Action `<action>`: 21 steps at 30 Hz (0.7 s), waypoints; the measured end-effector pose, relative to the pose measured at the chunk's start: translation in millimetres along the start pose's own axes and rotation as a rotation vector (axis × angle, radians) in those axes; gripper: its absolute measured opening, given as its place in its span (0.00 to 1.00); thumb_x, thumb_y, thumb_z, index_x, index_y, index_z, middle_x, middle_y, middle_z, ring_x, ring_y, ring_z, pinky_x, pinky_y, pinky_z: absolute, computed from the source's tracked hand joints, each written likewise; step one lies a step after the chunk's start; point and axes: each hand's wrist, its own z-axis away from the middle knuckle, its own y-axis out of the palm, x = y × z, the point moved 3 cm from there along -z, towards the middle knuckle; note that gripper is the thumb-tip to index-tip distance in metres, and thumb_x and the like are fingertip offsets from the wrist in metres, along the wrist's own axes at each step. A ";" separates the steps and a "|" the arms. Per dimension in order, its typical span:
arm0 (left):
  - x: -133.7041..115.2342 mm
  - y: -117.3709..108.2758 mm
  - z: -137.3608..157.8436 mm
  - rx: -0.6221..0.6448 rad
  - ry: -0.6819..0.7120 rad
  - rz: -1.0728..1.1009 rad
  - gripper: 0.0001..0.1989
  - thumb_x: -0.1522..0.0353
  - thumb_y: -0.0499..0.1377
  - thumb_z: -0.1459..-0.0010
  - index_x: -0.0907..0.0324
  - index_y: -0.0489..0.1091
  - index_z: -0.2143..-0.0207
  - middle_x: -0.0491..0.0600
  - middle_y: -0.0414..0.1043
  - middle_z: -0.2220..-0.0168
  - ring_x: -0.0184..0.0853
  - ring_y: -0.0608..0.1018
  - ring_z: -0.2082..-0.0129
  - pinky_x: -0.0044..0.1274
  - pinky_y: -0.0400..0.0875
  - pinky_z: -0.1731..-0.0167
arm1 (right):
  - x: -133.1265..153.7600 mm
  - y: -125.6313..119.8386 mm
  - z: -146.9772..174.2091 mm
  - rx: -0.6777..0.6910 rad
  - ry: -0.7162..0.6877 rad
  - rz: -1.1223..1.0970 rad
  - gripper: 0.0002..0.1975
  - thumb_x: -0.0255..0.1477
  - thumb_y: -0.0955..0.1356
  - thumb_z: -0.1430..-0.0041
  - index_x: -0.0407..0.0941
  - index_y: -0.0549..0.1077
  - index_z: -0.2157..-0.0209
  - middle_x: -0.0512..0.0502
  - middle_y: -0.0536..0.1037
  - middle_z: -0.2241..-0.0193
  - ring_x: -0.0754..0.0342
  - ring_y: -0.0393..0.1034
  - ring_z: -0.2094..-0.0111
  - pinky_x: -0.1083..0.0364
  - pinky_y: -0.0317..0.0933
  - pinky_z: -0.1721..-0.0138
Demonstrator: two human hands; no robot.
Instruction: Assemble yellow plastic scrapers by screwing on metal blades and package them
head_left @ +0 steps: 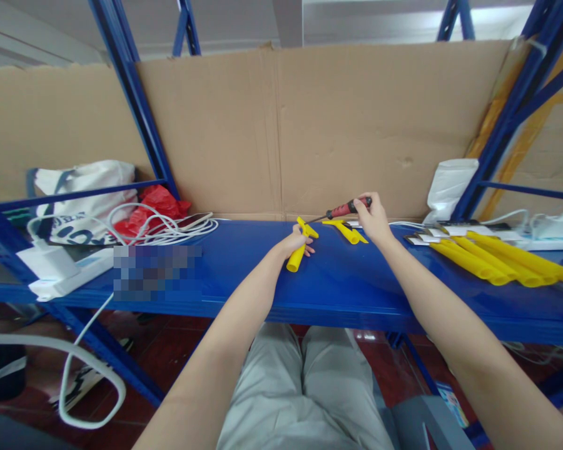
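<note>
My left hand [296,242] is closed around a yellow plastic tube handle [294,261] with a crosswise head, held just above the blue shelf top. My right hand [373,217] grips a screwdriver [343,210] with a red and black handle. Its thin shaft slants down to the left, and the tip is at or close to the yellow head; whether it touches cannot be made out. Between my hands, another yellow handle piece [346,232] lies on the shelf, with a small dark part by it.
Several yellow-handled scrapers [497,259] lie in a row at the right. White cables [178,228], a red plastic bag [152,209], a cloth bag [89,200] and a power strip [75,278] are at the left. A cardboard sheet [347,125] stands behind the blue shelf [244,269].
</note>
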 end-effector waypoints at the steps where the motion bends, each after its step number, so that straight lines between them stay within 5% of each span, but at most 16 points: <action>1: -0.3 0.2 0.5 -0.001 0.003 -0.003 0.27 0.80 0.53 0.42 0.55 0.43 0.46 0.56 0.68 0.51 0.23 0.75 0.82 0.17 0.70 0.84 | 0.2 -0.9 -0.2 -0.011 -0.003 0.018 0.18 0.47 0.62 0.44 0.46 0.64 0.65 0.51 0.68 0.76 0.54 0.64 0.74 0.53 0.59 0.68; 21: -3.3 1.2 3.8 -0.015 -0.016 0.007 0.28 0.77 0.56 0.41 0.54 0.45 0.45 0.55 0.68 0.52 0.23 0.75 0.82 0.16 0.70 0.84 | 5.6 -6.7 0.5 -0.100 -0.009 0.071 0.18 0.48 0.63 0.45 0.46 0.65 0.68 0.47 0.72 0.71 0.52 0.65 0.68 0.52 0.60 0.62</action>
